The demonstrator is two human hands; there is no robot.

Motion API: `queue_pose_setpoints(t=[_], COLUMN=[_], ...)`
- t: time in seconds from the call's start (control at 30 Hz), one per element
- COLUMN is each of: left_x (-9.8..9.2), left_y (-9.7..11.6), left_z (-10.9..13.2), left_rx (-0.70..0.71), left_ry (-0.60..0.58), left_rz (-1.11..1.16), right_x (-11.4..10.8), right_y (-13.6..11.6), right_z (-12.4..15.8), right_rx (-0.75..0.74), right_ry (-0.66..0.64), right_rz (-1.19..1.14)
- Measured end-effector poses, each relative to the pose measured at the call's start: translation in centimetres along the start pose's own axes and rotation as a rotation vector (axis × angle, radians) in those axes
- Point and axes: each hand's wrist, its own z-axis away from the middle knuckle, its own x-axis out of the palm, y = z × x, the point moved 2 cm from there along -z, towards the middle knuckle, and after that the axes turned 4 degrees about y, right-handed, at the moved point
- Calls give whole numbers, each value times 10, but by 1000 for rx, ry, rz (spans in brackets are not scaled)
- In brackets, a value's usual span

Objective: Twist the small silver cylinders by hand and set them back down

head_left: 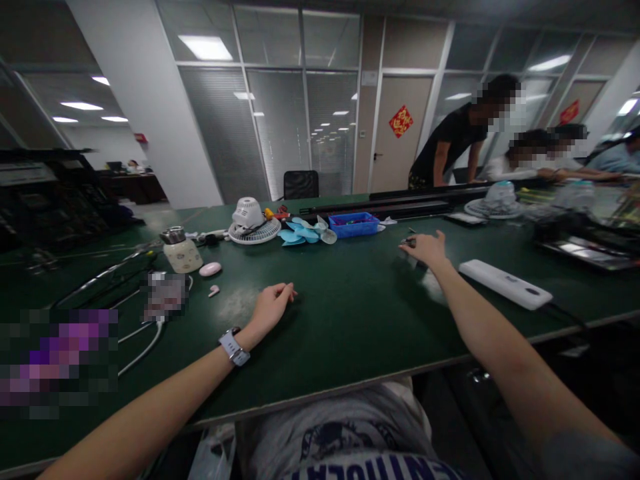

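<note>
Reaching forward with the right hand [425,249], fingers spread and slack, tips just touching a small dark metallic piece [409,242] at its left edge, lie too small to judge, short of the blue plastic tray [354,225]; resting the left hand [273,305], loosely curled and empty, well back on the dark green tabletop [350,327].

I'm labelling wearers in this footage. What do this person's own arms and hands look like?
Both forearms are bare and there are no gloves. The left hand has a watch with a pale strap at its wrist. The right hand has nothing on its wrist. What looks like a grey short sleeve covers the right upper arm.
</note>
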Motion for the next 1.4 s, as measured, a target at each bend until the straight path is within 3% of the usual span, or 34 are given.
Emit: queue_pose_setpoints(t=[0.1,0.17,0.4,0.53,0.8,1.03,1.1,1.27,1.4], left_x=[-1,-1,-5,-5,7,-1,-2,8,11], left_y=[2,4,25,35,37,35,25,-2,-4], left_z=[1,2,13,19,16,9,6,0,1], left_rx=[4,22,225,340,319,297,247,93,122], left_ry=[4,-4,67,128,123,281,228,-52,-100], left_rz=[-2,-19,-33,27,206,326,287,148,122], right_x=[-5,-12,-52,-68,-73,-74,-74,-75,-77], right_y=[-8,-27,-148,-187,-199,-197,-195,-192,-193], right_z=[2,9,84,127,146,144,144,145,142], right_rx=[-65,-153,-657,-812,-861,-798,-784,-832,-858], right_ry=[28,34,32,6,-24,-21,-22,14,37], right_rz=[33,16,-465,-732,-923,-931,-926,-842,-791])
